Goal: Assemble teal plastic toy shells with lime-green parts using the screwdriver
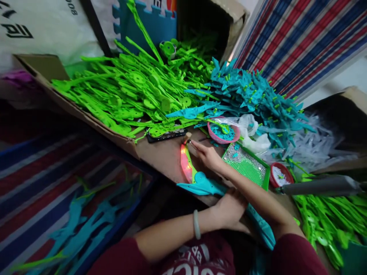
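Note:
My left hand (231, 210), with a pale bangle at the wrist, is wrapped round the shaft of a teal plastic toy (203, 184). At the toy's far end a curved clear piece (186, 164) glows red and yellow, with a lime-green strip along it. My right hand (210, 156) reaches over the left one, its fingers pinched at the tip of the glowing piece. A small tan bit (188, 135) shows at those fingertips; what they hold is too small to make out. A dark perforated strip (166, 136) lies just beyond.
Lime-green plastic parts (129, 91) and teal parts (252, 91) are heaped at the back. On the right are a pink bowl (223, 139), a green tray of screws (266, 175), a red basket (282, 173) and a grey power screwdriver (321, 186). Teal pieces lie in a striped bin (54, 191).

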